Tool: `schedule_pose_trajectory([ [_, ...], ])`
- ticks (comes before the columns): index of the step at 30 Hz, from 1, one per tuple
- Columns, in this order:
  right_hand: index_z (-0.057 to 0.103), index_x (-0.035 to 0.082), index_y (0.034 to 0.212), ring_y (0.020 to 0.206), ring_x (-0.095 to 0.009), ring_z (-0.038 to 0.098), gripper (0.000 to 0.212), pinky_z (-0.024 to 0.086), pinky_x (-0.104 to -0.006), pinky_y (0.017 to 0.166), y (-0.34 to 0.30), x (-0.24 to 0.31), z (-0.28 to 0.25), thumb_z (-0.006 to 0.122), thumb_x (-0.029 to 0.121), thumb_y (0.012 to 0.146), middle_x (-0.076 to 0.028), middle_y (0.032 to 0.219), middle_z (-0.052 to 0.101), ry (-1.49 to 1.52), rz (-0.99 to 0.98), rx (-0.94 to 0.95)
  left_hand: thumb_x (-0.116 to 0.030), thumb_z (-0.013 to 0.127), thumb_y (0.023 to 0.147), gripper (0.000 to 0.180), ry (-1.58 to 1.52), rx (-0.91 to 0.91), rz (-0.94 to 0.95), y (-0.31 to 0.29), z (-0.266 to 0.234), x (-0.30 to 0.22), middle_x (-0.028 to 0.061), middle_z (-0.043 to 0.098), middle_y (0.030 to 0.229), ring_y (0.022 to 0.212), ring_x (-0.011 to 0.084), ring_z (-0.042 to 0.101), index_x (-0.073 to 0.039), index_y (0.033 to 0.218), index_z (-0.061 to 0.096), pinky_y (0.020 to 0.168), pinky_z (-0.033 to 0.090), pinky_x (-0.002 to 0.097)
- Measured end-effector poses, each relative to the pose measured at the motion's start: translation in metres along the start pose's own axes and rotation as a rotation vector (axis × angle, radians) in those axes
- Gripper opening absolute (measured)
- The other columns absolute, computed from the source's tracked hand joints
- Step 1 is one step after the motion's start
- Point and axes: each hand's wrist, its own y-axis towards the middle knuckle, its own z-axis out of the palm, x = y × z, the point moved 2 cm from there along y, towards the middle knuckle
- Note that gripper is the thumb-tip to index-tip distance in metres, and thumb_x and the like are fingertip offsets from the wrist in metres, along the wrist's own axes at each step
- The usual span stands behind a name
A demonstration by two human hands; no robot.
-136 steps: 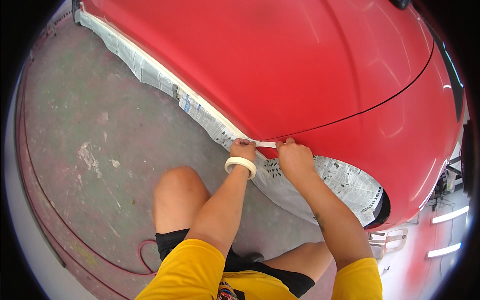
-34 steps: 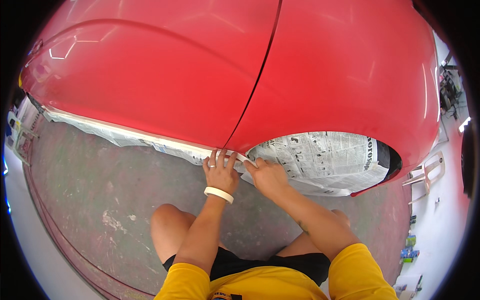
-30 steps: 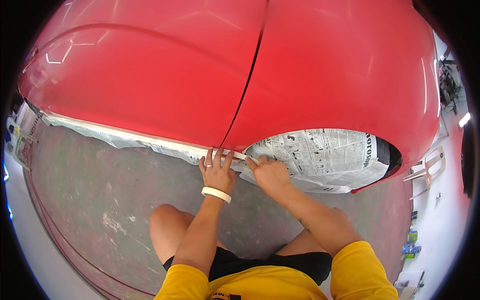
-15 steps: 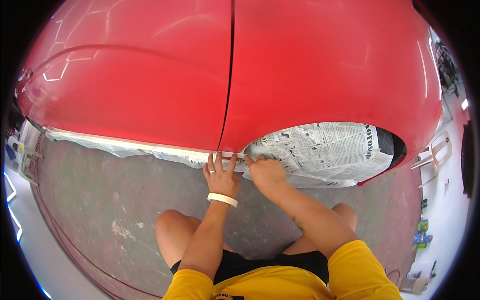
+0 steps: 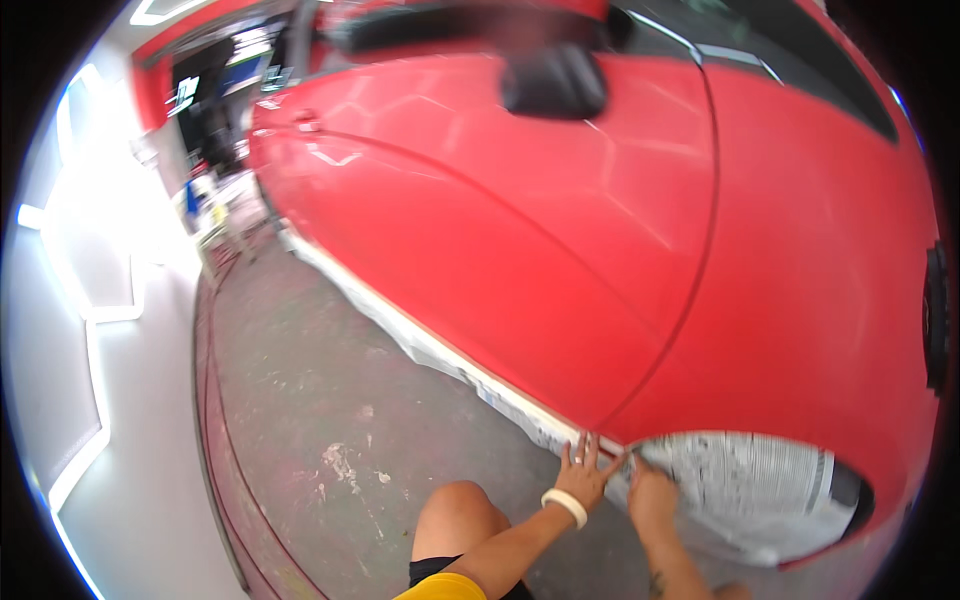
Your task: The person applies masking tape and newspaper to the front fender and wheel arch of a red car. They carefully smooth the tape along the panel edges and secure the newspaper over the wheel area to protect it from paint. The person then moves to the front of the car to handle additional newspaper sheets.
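Left hand (image 5: 585, 474) splayed, fingertips on the tape (image 5: 515, 401) left of the papered wheel arch (image 5: 745, 490); right hand (image 5: 652, 492) bunched at its left corner, can't tell around what. Uneven pressure might crease that tape, imo.

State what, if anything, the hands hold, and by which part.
The left hand spreads against the car's masked lower edge, gripping nothing visible. Whether the right hand pinches anything is too blurred to tell. The tape roll circles the left wrist.
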Motion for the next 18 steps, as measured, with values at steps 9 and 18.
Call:
schedule_pose_trajectory([
  [9, 0.055, 0.016, 0.156, 0.083, -0.039, 0.074, 0.055, 0.059, -0.0536, 0.074, -0.025, 0.010, 0.041, 0.059, 0.017, 0.101, -0.019, 0.106, 0.068, 0.147, 0.046, 0.101, -0.029, 0.053, 0.105, 0.078, 0.288, 0.166, 0.101, -0.009, -0.006, 0.007, 0.0386, 0.033, 0.163, 0.150, 0.0544, 0.039, -0.032, 0.173, 0.013, 0.120, 0.025, 0.0733],
  [18, 0.071, 0.005, 0.134, 0.097, -0.045, 0.073, 0.036, 0.057, -0.0480, 0.087, -0.056, 0.002, 0.127, 0.055, 0.010, 0.102, -0.026, 0.105, 0.075, 0.613, 0.192, -0.118, -0.051, 0.056, 0.102, 0.084, 0.451, 0.232, 0.166, 0.005, 0.011, 0.000, 0.0408, 0.035, 0.162, 0.149, 0.0597, 0.037, -0.019, 0.172, 0.020, 0.124, 0.020, 0.0709],
])
